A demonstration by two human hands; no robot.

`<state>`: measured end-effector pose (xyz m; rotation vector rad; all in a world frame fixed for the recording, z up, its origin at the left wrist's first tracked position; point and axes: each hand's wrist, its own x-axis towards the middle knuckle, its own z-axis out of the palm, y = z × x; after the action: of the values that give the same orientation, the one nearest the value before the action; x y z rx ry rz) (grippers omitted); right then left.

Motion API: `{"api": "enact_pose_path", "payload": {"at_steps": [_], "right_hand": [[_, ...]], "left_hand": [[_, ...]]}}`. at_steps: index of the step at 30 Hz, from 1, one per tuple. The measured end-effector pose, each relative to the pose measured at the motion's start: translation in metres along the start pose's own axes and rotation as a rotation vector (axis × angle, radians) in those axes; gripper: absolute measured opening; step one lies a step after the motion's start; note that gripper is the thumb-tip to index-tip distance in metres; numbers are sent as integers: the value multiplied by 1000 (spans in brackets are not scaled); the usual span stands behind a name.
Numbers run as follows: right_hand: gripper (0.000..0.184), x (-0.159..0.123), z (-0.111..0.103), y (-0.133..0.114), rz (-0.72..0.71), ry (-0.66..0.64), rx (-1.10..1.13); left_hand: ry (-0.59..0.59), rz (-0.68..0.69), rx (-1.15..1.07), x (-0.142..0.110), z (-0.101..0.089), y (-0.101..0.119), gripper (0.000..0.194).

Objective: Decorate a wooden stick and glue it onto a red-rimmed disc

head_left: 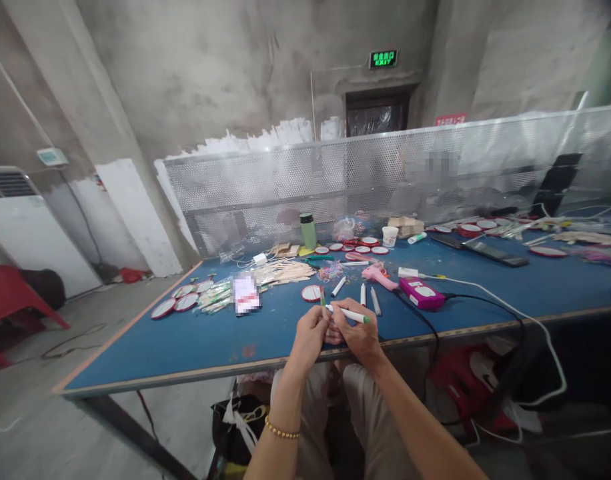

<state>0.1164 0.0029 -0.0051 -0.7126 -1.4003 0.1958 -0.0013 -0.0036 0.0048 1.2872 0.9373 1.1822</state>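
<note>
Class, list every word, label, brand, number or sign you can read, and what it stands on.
"EXIT": green-lit sign above the doorway; characters over it too blurred.
Red sign: lettering too blurred.
Phone-like screen: pixelated, unreadable.
Purple box: markings too small.
White marker in the right hand: no readable text.

A green exit sign point(383, 59) glowed above a dark doorway point(378, 115) in the grey, patchily whitewashed wall point(210, 67).
</note>
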Motion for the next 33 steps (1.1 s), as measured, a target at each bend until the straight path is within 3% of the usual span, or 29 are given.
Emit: {"api": "enact_pose_path", "payload": {"at_steps": [33], "right_hand": [[21,2,0,-5,-15,8,0]], "left_hand": [[-11,-9,-19,-2,0,5,38]]}}
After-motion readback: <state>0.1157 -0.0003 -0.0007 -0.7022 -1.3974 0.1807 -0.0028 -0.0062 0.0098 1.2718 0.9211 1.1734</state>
